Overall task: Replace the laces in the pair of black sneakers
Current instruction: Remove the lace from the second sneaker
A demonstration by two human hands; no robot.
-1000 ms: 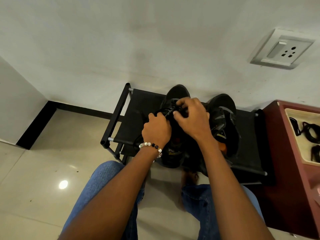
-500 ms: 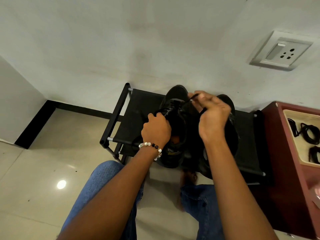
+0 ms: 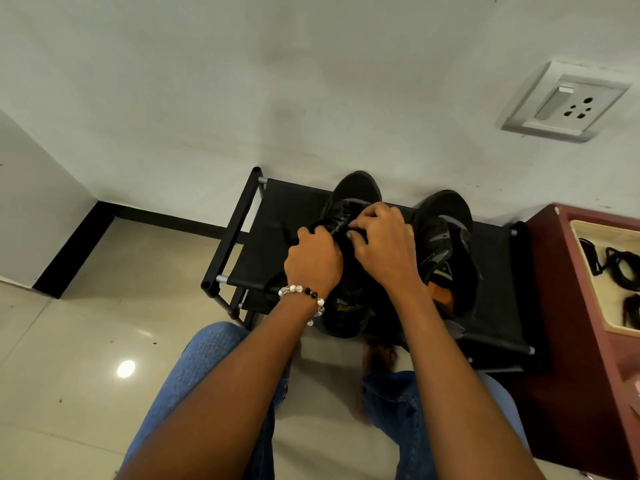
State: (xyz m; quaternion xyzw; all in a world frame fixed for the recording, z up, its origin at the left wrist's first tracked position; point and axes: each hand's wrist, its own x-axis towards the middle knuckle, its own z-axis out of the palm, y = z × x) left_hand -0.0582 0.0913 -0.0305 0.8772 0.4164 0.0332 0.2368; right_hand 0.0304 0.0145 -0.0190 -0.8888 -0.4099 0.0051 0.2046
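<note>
Two black sneakers stand on a low black rack [image 3: 277, 216], toes toward the wall. My left hand [image 3: 313, 259], with a bead bracelet at the wrist, grips the left side of the left sneaker [image 3: 356, 190] at its lacing area. My right hand [image 3: 384, 244] rests over the same shoe's tongue, fingertips pinched on a black lace [image 3: 337, 227] by the eyelets. The right sneaker [image 3: 446, 230], black with grey panels and an orange insole, stands untouched beside my right wrist. Most of the left shoe is hidden under my hands.
A dark red cabinet [image 3: 561, 278] stands right of the rack, holding a pale tray [image 3: 602, 306] with coiled black laces [image 3: 623, 268]. A wall socket [image 3: 564, 102] is up on the right. My jeans-clad knees fill the bottom, over a glossy tiled floor [image 3: 86, 341].
My right hand, which had pulled the lace up and to the right half a second ago, has come back down to the left shoe's eyelets. My left hand stayed put.
</note>
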